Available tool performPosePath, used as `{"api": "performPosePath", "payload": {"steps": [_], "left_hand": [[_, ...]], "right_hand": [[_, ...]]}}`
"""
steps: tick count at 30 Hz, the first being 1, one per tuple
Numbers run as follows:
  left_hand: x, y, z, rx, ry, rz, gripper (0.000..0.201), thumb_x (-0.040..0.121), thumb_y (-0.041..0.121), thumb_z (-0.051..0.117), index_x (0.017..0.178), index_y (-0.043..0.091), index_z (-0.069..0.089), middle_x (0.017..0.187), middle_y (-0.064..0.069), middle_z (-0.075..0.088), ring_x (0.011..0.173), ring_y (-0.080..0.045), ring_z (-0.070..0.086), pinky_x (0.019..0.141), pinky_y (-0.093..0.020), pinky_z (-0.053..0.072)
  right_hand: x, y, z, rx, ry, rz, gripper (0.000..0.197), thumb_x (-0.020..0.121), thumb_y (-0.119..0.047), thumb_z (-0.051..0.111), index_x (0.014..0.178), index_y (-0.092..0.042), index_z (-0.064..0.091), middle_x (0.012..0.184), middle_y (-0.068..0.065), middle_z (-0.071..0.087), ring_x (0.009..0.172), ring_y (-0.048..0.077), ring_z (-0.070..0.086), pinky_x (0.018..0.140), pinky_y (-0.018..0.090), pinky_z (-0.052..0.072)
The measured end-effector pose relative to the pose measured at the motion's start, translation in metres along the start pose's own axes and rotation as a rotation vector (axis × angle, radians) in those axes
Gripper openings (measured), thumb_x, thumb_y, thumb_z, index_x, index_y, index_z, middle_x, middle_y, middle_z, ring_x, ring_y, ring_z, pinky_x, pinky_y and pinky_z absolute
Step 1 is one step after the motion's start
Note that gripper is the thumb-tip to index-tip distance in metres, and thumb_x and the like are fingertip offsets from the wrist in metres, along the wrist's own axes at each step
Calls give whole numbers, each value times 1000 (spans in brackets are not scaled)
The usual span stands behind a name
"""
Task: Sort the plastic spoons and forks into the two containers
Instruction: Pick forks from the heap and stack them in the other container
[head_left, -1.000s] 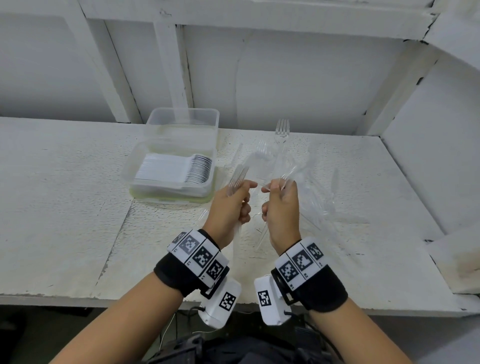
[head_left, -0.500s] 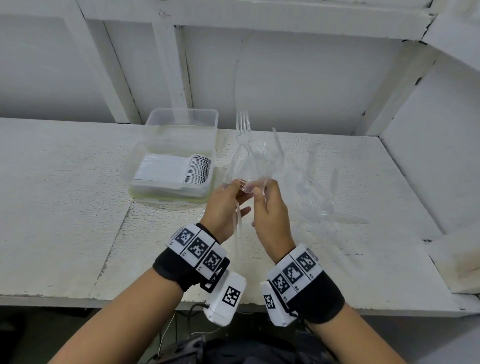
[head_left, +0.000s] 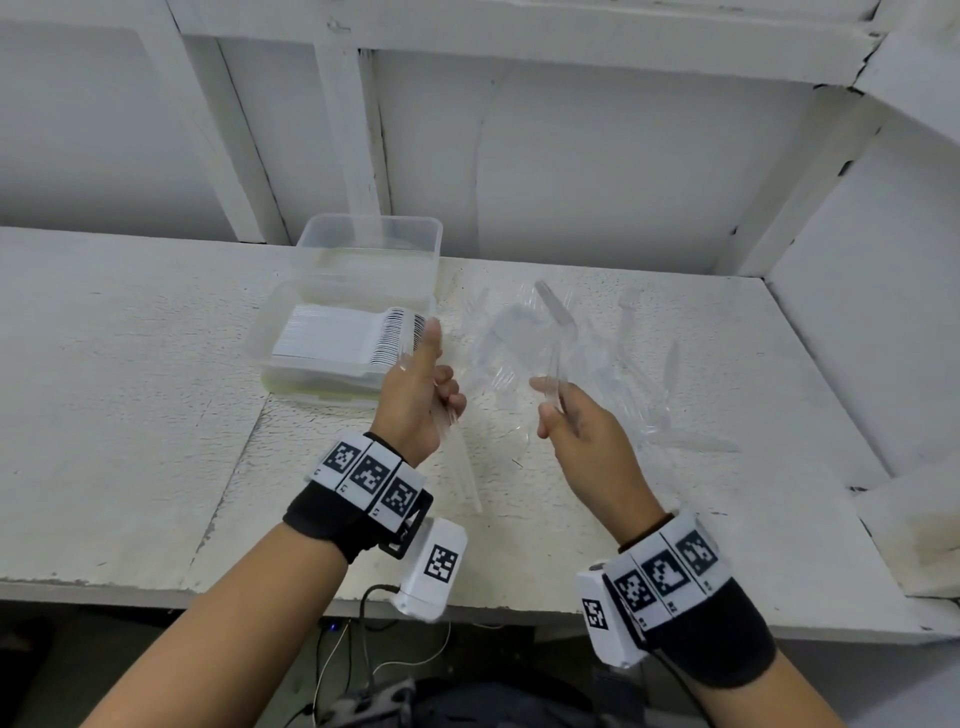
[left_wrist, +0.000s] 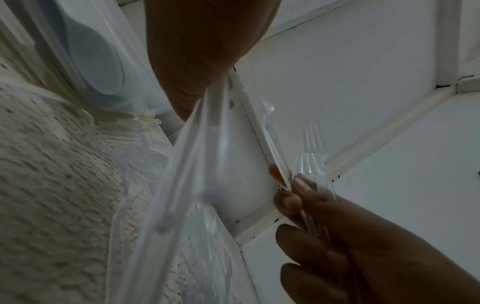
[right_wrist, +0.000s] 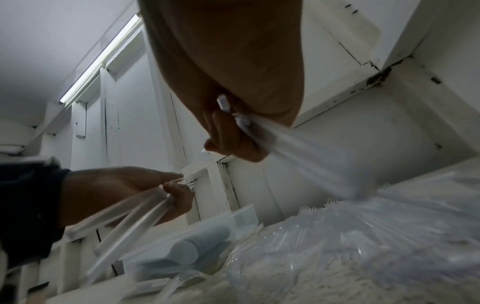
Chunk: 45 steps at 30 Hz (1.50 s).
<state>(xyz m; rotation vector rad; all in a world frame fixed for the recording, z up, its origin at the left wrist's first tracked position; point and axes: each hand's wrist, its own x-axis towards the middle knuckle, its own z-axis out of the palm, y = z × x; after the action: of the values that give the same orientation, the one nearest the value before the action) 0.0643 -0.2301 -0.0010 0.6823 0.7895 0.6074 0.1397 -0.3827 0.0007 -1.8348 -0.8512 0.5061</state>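
My left hand (head_left: 434, 387) grips a bunch of clear plastic forks (head_left: 457, 457) beside the near container (head_left: 270, 338), their handles hanging down. That container holds a row of white spoons (head_left: 343, 340). The far clear container (head_left: 434, 239) stands behind it; what lies in it is hard to make out. My right hand (head_left: 551, 410) pinches clear forks (head_left: 555, 338) that point up, over the loose pile of clear cutlery (head_left: 639, 384) on the table. The left wrist view shows the blurred handles (left_wrist: 202, 156) under my palm. In the right wrist view my fingers (right_wrist: 233, 135) are curled round the fork stems (right_wrist: 293, 148).
A white table (head_left: 130, 395) sits in a white alcove, with a wall (head_left: 597, 171) right behind the containers and a side wall (head_left: 872, 291) on the right. The table's front edge (head_left: 156, 590) runs below my wrists. Cables hang under it.
My hands were touching over the pile; they have drawn apart. The left hand moved left to the spoon container with its forks. The right hand moved right and down.
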Motion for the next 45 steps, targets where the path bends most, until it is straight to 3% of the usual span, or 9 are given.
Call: {"api": "performPosePath", "payload": {"steps": [4,9,15,21,24,28,36,42,45], "left_hand": [[1,-2,3,3,16,31,18,92,12,58,78,12,47,45,5,39,37,-5,40,41,-17,43],[1,-1,1,-15,-48,33,26,98,29,46,90,6,53,69,-6,54,64,-16,60,66,-31,59],[-3,2,6,-7,-55,43,39,92,46,47,93,8,50,73,-6,59,58,-13,65,59,-28,58],[-1,2,5,5,-37,3,13,94,10,52,82,7,51,50,0,51,43,-9,56,54,-24,56],[0,4,1,19,-12,13,14,96,17,49,85,9,51,56,-1,46,41,-9,51,46,-21,50],[-3,1,2,123,-56,28,20,96,27,51,84,12,49,49,3,40,37,-7,40,40,-17,39],[-13,-13,7,139,-268,29,23,95,29,52,100,7,47,97,-24,63,90,-31,67,84,-42,56],[-16,-17,10,109,-304,17,39,97,40,39,99,2,47,69,-3,62,64,-14,64,62,-24,54],[-17,-18,11,129,-315,30,47,96,48,31,86,6,50,66,-4,60,61,-13,62,61,-24,51]], "right_hand": [[-5,2,9,-7,38,-46,33,98,-15,44,129,-21,53,90,-9,62,74,-11,56,66,-3,38],[-7,10,13,-133,64,-158,36,97,-12,45,133,-16,51,116,-4,60,107,3,55,86,0,37],[-8,19,17,-325,-78,-243,38,97,-14,45,134,-19,50,107,6,63,98,17,59,83,30,50],[-5,6,9,-262,-207,-143,34,99,-25,43,132,-24,51,111,-8,55,94,-2,53,77,8,40],[-2,-4,4,-24,-162,-1,26,98,-32,43,122,-31,50,95,-24,50,67,-12,48,52,4,37],[8,-12,6,179,-83,117,19,98,-37,38,109,-22,41,79,-2,42,45,1,32,39,11,28],[21,-12,26,98,14,17,9,97,-18,44,98,-20,52,83,-11,55,70,1,50,63,18,39],[22,-13,37,69,52,-17,13,96,-16,48,97,-18,60,100,0,65,92,12,60,76,22,47],[25,-11,40,2,49,-33,16,95,-16,49,100,-16,64,105,2,62,95,8,56,79,8,42]]}}
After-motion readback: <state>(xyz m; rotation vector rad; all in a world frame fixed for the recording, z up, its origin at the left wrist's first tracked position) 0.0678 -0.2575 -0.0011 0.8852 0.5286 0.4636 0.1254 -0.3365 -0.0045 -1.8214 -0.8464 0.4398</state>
